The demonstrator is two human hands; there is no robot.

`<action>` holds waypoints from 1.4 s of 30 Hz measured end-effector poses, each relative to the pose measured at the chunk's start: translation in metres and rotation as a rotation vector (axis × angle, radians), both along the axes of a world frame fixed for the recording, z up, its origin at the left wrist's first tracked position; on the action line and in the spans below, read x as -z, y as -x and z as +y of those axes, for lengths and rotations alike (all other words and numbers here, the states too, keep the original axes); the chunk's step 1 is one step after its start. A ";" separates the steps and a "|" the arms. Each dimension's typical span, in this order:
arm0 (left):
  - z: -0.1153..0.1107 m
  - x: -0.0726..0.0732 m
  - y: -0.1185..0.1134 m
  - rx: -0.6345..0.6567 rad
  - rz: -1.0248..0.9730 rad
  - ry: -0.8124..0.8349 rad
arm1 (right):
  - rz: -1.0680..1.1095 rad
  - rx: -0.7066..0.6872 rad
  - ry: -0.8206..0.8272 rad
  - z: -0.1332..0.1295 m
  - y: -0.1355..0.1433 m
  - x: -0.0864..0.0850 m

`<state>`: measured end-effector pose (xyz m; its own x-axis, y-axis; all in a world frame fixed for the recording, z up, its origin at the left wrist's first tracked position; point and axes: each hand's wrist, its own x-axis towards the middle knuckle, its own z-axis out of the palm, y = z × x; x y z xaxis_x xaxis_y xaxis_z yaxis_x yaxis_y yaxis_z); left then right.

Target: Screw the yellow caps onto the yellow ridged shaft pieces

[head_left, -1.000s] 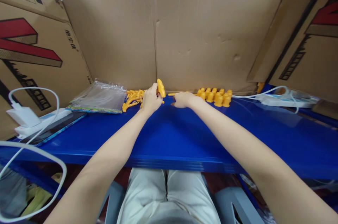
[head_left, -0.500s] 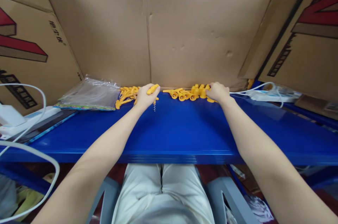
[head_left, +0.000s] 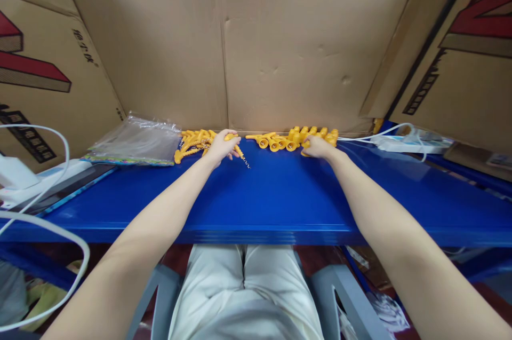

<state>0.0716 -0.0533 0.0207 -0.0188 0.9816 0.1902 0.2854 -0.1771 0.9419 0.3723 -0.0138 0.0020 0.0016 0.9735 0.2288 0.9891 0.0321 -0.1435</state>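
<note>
My left hand (head_left: 220, 149) is closed around a yellow-handled corkscrew (head_left: 240, 152), its metal spiral pointing down and to the right over the table. To its left lies a pile of similar yellow corkscrews (head_left: 194, 141). My right hand (head_left: 319, 146) is closed on a yellow cup-shaped piece (head_left: 305, 154), mostly hidden by the fingers. Right behind that hand stand several yellow cup-shaped pieces (head_left: 296, 134). Between the hands, yellow pieces with round, open ends (head_left: 274, 145) lie in a row, their openings facing me.
A cardboard wall (head_left: 300, 52) closes off the back of the blue table (head_left: 256, 196). Clear plastic bags (head_left: 136, 140) lie at the left. White cables and power strips sit at both sides, one strip (head_left: 408, 144) at the right.
My left hand has turned the corkscrew, so its spiral now slants rightward instead of hanging down. My right hand has moved left, uncovering more of the standing yellow pieces.
</note>
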 end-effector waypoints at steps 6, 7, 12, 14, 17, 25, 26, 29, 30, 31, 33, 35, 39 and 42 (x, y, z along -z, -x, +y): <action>0.002 0.000 -0.002 0.048 -0.141 0.122 | 0.071 -0.043 0.108 -0.013 0.031 -0.005; 0.002 0.000 -0.001 0.048 -0.159 0.126 | 0.073 -0.039 0.117 -0.014 0.033 -0.006; 0.005 0.001 0.000 0.057 -0.224 0.152 | 0.080 -0.061 0.135 -0.018 0.038 -0.010; 0.006 0.002 0.000 0.063 -0.227 0.159 | 0.072 -0.070 0.131 -0.018 0.039 -0.011; 0.008 0.004 0.001 0.071 -0.217 0.165 | 0.060 -0.058 0.104 -0.019 0.040 -0.012; 0.008 0.006 -0.001 0.070 -0.093 0.187 | 0.083 -0.034 0.037 -0.016 0.041 -0.004; 0.008 0.007 -0.001 0.075 -0.044 0.167 | 0.084 -0.023 0.033 -0.016 0.041 -0.004; 0.008 0.010 0.001 0.107 0.139 0.104 | 0.090 0.018 0.041 -0.018 0.043 -0.004; 0.008 0.012 0.002 0.114 0.219 0.089 | 0.093 0.031 0.047 -0.019 0.043 -0.005; 0.008 0.013 0.003 0.118 0.309 0.069 | 0.094 0.043 0.055 -0.020 0.044 -0.005; 0.009 0.016 0.005 0.115 0.503 -0.026 | 0.089 0.056 0.064 -0.022 0.045 -0.007; 0.011 0.018 0.006 0.103 0.682 -0.178 | 0.076 0.061 0.064 -0.024 0.046 -0.008; 0.012 0.018 0.008 0.090 0.880 -0.330 | 0.032 0.073 0.037 -0.025 0.047 -0.008; 0.012 0.016 0.010 0.097 0.874 -0.301 | -0.017 0.040 -0.009 -0.026 0.049 -0.009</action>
<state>0.0613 -0.0416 0.0043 0.3310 0.8783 0.3449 0.8432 -0.4394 0.3097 0.3235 -0.0396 0.0112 0.0370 0.9706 0.2377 0.9919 -0.0068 -0.1266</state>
